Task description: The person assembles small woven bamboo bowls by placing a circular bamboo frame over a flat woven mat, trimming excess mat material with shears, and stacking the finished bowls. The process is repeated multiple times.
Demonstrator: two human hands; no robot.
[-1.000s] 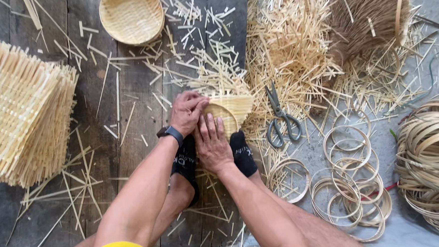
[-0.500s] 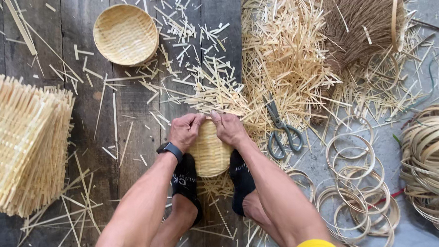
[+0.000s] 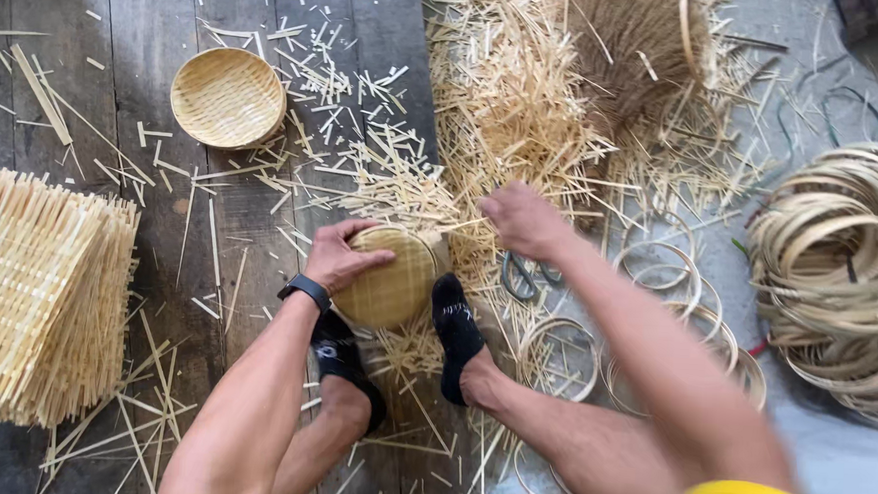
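Baskets numbered two in the head view: one finished round woven basket (image 3: 228,97) lay apart on the plank floor (image 3: 150,21), one half-woven basket (image 3: 389,278) sat between two black-socked feet. Left hand (image 3: 341,255) gripped its rim; right hand (image 3: 523,219), earlier on it, had lifted off toward the scissors (image 3: 530,276), fingers loosely curled, empty.

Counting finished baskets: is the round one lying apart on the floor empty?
Empty: the basket sits mouth-up on the planks, its woven bottom bare.

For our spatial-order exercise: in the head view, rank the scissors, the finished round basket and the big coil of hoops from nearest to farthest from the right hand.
1. Scissors, just below the right hand.
2. Finished round basket, upper left.
3. Big coil of hoops, far right.
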